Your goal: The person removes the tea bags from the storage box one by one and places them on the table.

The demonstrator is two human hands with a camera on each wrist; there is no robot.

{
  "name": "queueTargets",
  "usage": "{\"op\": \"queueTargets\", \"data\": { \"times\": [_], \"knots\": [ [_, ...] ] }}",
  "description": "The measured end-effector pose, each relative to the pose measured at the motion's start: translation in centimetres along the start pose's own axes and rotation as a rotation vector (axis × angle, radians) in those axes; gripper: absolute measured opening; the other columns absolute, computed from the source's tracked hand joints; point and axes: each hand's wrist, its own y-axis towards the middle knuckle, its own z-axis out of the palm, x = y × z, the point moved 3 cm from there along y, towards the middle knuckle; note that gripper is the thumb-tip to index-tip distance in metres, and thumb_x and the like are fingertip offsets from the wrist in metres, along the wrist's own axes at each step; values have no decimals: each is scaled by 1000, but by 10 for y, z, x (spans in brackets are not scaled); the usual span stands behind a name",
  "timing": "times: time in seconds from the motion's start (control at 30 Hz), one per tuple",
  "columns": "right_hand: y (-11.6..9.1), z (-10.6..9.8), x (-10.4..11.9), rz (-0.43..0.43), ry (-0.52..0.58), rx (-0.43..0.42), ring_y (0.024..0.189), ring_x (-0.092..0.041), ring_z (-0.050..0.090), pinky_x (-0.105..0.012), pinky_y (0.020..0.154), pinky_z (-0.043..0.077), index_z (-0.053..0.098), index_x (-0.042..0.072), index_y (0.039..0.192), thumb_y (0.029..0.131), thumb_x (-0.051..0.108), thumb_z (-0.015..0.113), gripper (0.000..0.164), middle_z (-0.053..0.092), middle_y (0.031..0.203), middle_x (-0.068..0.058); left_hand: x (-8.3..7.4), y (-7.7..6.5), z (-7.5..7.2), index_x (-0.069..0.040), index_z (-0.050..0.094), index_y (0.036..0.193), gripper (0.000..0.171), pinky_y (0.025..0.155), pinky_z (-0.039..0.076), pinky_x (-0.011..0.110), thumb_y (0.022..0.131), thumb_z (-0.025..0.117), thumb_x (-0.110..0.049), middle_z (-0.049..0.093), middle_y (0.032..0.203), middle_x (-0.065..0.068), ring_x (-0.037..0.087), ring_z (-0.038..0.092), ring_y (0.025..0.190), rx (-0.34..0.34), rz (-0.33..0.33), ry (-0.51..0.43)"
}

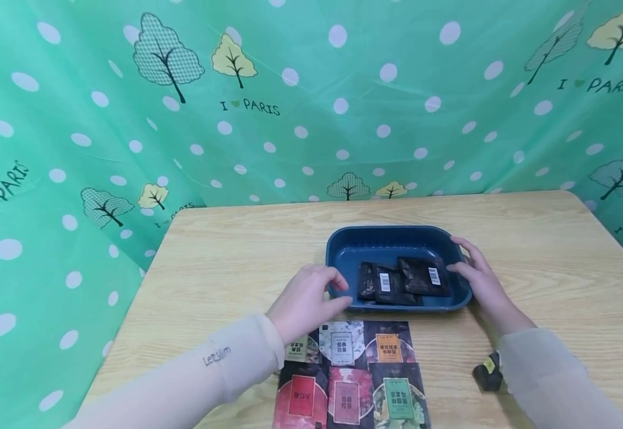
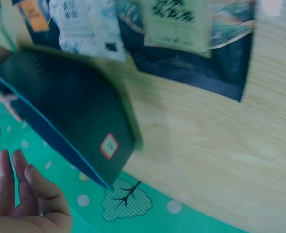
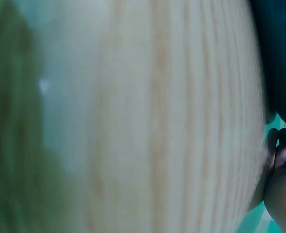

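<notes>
A dark blue plastic basin point(image 1: 338, 250) stands on the table with a few black sachets point(image 1: 424, 277) lying in it, white barcode labels up. My right hand point(image 1: 485, 286) grips the basin's right end, thumb over the rim and the other fingers along the outside. Over the near left corner hovers my left hand point(image 1: 308, 301), its fingers loosely bent and nothing between them. The left wrist view shows that left hand point(image 2: 29, 199) apart from the basin's outer wall point(image 2: 75, 97), which bears a small red-edged sticker point(image 2: 109, 146).
Several printed pouches point(image 1: 349, 393) with coloured labels lie in two rows in front of the basin, partly under the left forearm. A small black object with a yellow mark point(image 1: 488, 372) lies beside the right sleeve. A green patterned cloth point(image 1: 311, 107) hangs behind the wooden table point(image 1: 226, 256).
</notes>
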Motion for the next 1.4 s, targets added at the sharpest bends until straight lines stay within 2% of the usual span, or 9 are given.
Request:
{"op": "queueTargets", "data": {
  "times": [0.27, 0.47, 0.5, 0.7, 0.87, 1.0, 1.13, 1.23, 1.4],
  "knots": [
    [0, 1, -2, -8, 6, 7, 148, -44, 19, -56, 117, 26, 12, 42, 157, 102, 22, 45, 67, 5, 166, -18, -1, 23, 2, -15, 67, 113, 23, 92, 51, 38, 95, 67, -29, 68, 114, 3, 18, 61, 103, -27, -82, -117],
    [0, -1, -3, 4, 13, 0, 148, -44, 20, -55, 117, 27, 11, 43, 157, 102, 23, 45, 68, 6, 166, -18, -2, 47, 13, -11, 64, 122, 30, 95, 52, 37, 96, 66, -26, 68, 119, 4, 19, 63, 109, -8, -145, -136],
    [0, -1, -3, 6, 13, -4, 148, -44, 19, -62, 117, 19, 11, 43, 157, 102, 23, 45, 68, 5, 166, -17, -3, 52, 16, -10, 64, 123, 31, 95, 52, 37, 96, 67, -25, 68, 119, 5, 19, 63, 109, -2, -145, -129],
    [-2, -3, -3, 6, -4, -11, 147, -44, 20, -59, 117, 24, 11, 42, 157, 102, 24, 44, 67, 6, 166, -17, -5, 70, 34, -9, 62, 127, 31, 97, 52, 36, 97, 64, -19, 68, 122, 7, 21, 64, 113, 19, -160, -34],
    [-2, -2, -1, -12, -6, -5, 142, -40, 31, -24, 96, 47, 14, 41, 157, 102, 23, 46, 66, 12, 165, -20, -3, 78, 41, -8, 62, 127, 29, 94, 53, 36, 99, 60, -15, 69, 121, 9, 20, 67, 107, -10, -194, 44],
    [-2, -1, 1, -33, -2, -5, 120, -20, 54, -15, 81, 50, 17, 39, 156, 101, 21, 47, 66, 20, 162, -24, -2, 82, 46, -5, 62, 125, 29, 92, 55, 37, 98, 61, -16, 70, 121, 13, 22, 69, 106, -28, -181, 124],
    [-3, -2, 1, -40, -16, -12, 105, -3, 56, -16, 80, 50, 18, 39, 156, 101, 21, 47, 65, 23, 160, -25, -2, 83, 54, 0, 59, 127, 37, 86, 57, 35, 98, 62, -23, 69, 119, 16, 23, 70, 103, 7, -166, 198],
    [-3, -1, 1, -36, -17, -15, 119, -18, 54, -14, 81, 49, 18, 39, 156, 101, 21, 47, 65, 22, 161, -24, -1, 83, 59, 0, 57, 130, 42, 83, 57, 34, 97, 64, -26, 68, 118, 16, 22, 70, 100, 23, -181, 201],
    [-2, 1, 0, -19, -14, -10, 142, -41, 32, -15, 86, 45, 15, 39, 157, 101, 21, 47, 68, 15, 164, -22, 1, 83, 63, -4, 54, 136, 50, 93, 54, 38, 93, 69, -25, 65, 127, 15, 24, 65, 113, 12, -202, 171]
  ]
}}
